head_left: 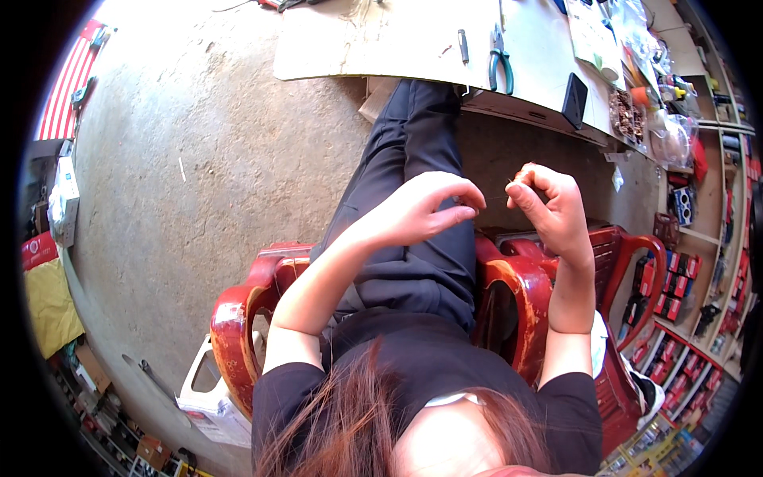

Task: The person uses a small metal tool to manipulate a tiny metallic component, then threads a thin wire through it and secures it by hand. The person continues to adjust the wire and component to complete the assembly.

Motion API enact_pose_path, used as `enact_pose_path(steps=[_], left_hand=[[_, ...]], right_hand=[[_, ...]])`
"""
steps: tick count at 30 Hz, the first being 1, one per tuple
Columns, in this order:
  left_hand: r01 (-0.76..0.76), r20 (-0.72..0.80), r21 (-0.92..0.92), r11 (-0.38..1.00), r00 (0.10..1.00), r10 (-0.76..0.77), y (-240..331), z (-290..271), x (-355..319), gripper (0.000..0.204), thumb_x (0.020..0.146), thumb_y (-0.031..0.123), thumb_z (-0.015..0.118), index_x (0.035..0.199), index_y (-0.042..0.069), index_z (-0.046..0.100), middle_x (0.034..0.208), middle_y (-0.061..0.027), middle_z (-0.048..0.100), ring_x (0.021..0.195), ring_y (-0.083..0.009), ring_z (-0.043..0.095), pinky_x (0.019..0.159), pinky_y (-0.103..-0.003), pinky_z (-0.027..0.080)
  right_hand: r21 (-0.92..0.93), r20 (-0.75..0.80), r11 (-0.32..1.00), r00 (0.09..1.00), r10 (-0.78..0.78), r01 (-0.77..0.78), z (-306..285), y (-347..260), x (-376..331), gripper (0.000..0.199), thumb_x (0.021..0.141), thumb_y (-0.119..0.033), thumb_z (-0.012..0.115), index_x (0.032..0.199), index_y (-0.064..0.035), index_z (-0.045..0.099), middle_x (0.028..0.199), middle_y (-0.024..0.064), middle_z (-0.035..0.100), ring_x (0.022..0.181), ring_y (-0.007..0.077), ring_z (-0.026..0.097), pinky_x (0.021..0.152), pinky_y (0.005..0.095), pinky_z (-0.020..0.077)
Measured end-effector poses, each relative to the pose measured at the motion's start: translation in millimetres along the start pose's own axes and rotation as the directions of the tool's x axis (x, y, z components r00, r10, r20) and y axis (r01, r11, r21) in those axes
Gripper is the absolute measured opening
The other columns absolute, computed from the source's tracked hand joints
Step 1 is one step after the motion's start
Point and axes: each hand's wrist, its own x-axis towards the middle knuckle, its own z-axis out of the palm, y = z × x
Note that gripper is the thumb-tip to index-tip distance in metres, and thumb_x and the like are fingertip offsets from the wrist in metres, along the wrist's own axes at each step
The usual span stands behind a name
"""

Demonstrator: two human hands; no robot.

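Note:
My left hand (437,208) hovers over my lap, its fingers curved and the thumb apart from them. I see nothing held in it. Opposite, with a gap between the two, my right hand (550,208) is raised with its fingers curled in and the thumb near their tips. A small reddish-brown piece (524,172) shows at those fingers; its kind is too small to make out. Both hands are in the air, short of the table edge.
A white table (366,44) ahead bears pliers (498,63), a black pen-like tool (463,46), a dark phone (574,101) and a container of copper-coloured bits (626,118). Red chair armrests (520,298) flank me. Shelves (699,238) with boxed goods stand at the right.

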Motion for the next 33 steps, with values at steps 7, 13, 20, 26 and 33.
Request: enact_pose_path(steps=[7, 13, 20, 26, 33], left_hand=[[0.185, 0.054, -0.209, 0.96, 0.983, -0.178, 14, 2, 4, 0.017, 0.094, 0.011, 0.056, 0.105, 0.001, 0.063, 0.086, -0.0064, 0.065, 0.081, -0.0139, 0.063, 0.076, -0.028, 0.05], [0.196, 0.024, -0.147, 0.97, 0.981, -0.194, 11, -4, 3, 0.015, 0.094, 0.009, 0.055, 0.102, 0.0, 0.064, 0.085, -0.0057, 0.065, 0.079, -0.0124, 0.063, 0.075, -0.027, 0.05], [0.228, 0.031, -0.171, 0.958, 0.974, -0.226, 3, -1, 0, 0.015, 0.093, 0.01, 0.057, 0.102, 0.0, 0.064, 0.087, -0.0058, 0.067, 0.083, -0.0126, 0.064, 0.079, -0.027, 0.051], [0.239, 0.003, -0.203, 0.95, 0.97, -0.243, -1, -2, 0, 0.015, 0.094, 0.01, 0.056, 0.102, 0.0, 0.064, 0.088, -0.0065, 0.068, 0.084, -0.0128, 0.064, 0.08, -0.028, 0.051], [0.244, -0.01, -0.165, 0.956, 0.968, -0.249, -2, 0, -1, 0.016, 0.093, 0.012, 0.058, 0.101, 0.0, 0.064, 0.086, -0.0059, 0.067, 0.083, -0.0121, 0.062, 0.078, -0.028, 0.05]], right_hand=[[-0.029, 0.001, 0.999, 1.0, -0.028, 0.028, 2, -3, 3, 0.026, 0.091, -0.016, 0.065, 0.073, 0.0023, 0.058, 0.064, 0.0031, 0.053, 0.059, 0.0069, 0.044, 0.053, 0.0242, 0.0357], [-0.041, -0.005, 0.999, 1.0, -0.006, 0.006, 1, 3, 1, 0.026, 0.091, -0.016, 0.066, 0.073, 0.0024, 0.058, 0.063, 0.0026, 0.052, 0.058, 0.0064, 0.043, 0.052, 0.0243, 0.0345], [-0.02, 0.015, 0.999, 0.999, 0.029, -0.029, 3, 3, 3, 0.027, 0.091, -0.016, 0.065, 0.073, 0.0025, 0.058, 0.062, 0.0029, 0.052, 0.058, 0.006, 0.044, 0.053, 0.024, 0.0354], [-0.033, 0.081, 0.996, 0.993, 0.091, -0.088, 12, 10, 5, 0.025, 0.091, -0.016, 0.065, 0.075, 0.0026, 0.06, 0.061, 0.0031, 0.052, 0.058, 0.0059, 0.043, 0.051, 0.0249, 0.0355], [-0.034, 0.143, 0.998, 0.988, 0.066, -0.062, 28, 28, 9, 0.026, 0.093, -0.018, 0.065, 0.077, 0.0018, 0.061, 0.059, 0.001, 0.05, 0.055, 0.0048, 0.041, 0.049, 0.024, 0.0343]])
